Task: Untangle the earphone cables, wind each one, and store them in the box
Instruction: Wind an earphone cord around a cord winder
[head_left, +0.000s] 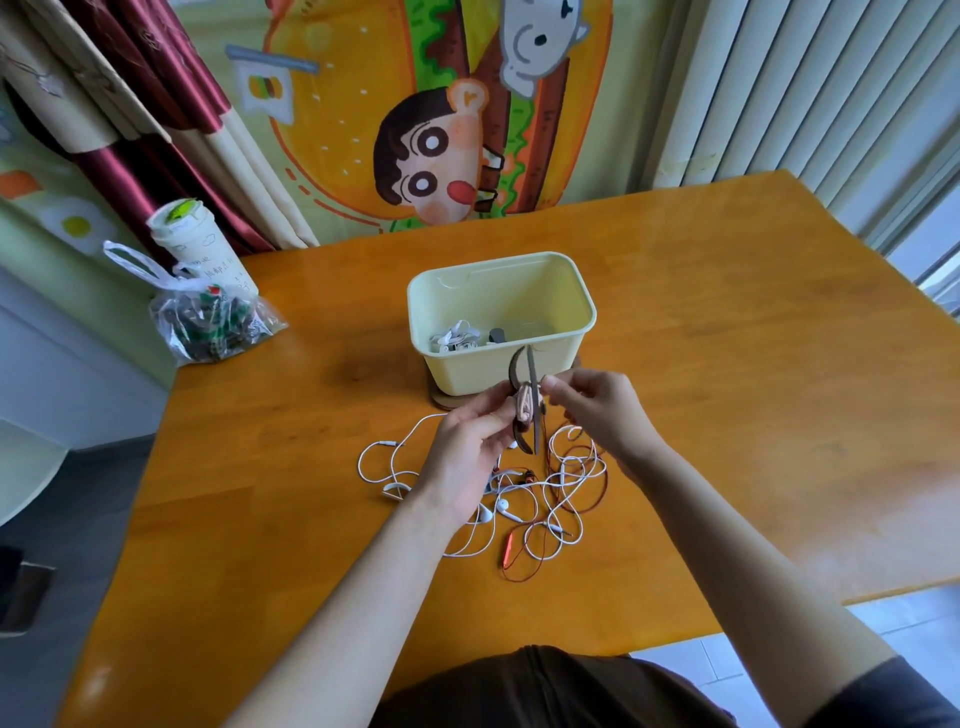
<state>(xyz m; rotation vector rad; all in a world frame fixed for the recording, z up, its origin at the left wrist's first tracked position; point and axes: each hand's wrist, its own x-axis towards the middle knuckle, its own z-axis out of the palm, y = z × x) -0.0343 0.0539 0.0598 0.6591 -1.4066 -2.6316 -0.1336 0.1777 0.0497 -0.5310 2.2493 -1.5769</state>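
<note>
A dark wooden winder spool (525, 395) with a pink cable wrapped round its middle is held above the table, just in front of the pale yellow box (563, 358). My left hand (467, 452) grips the spool from the left. My right hand (597, 405) pinches it at the right side. Below my hands lies a tangle of white earphone cables (563, 491) and a thin red cable (592, 506) with a red remote (509, 551). Inside the box lie a wound white earphone (454, 338) and a dark item (497, 335).
The box stands on a round wooden coaster (441, 400) on the orange wooden table (727, 389). A tied plastic bag (208, 322) and a white cup (195, 244) sit at the table's left rear corner. Curtains and a cartoon cloth hang behind.
</note>
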